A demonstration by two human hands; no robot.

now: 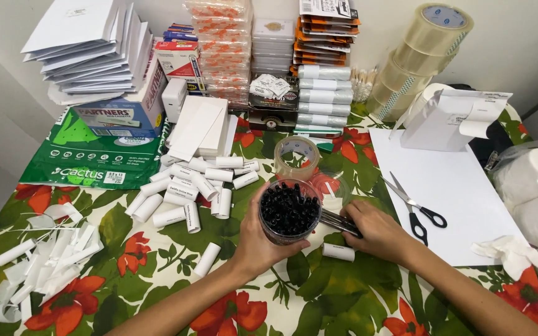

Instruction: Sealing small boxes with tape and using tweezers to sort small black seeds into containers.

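Note:
My left hand [258, 242] wraps around a clear plastic cup [289, 211] filled with small black pieces, holding it upright on the flowered tablecloth [157, 274]. My right hand [375, 230] rests just to the cup's right, fingers closed on a bunch of dark thin sticks [337, 222] lying on the table. A small white paper roll [339, 251] lies under my right wrist. Behind the cup sits a roll of tan tape [297, 157].
Many white paper rolls [194, 183] lie left of the cup; paper scraps [51, 255] at far left. Scissors [413, 205] rest on a white sheet [449, 186]. Envelopes [88, 43], boxes, stacked packets [222, 43] and big clear tape rolls [418, 56] line the back.

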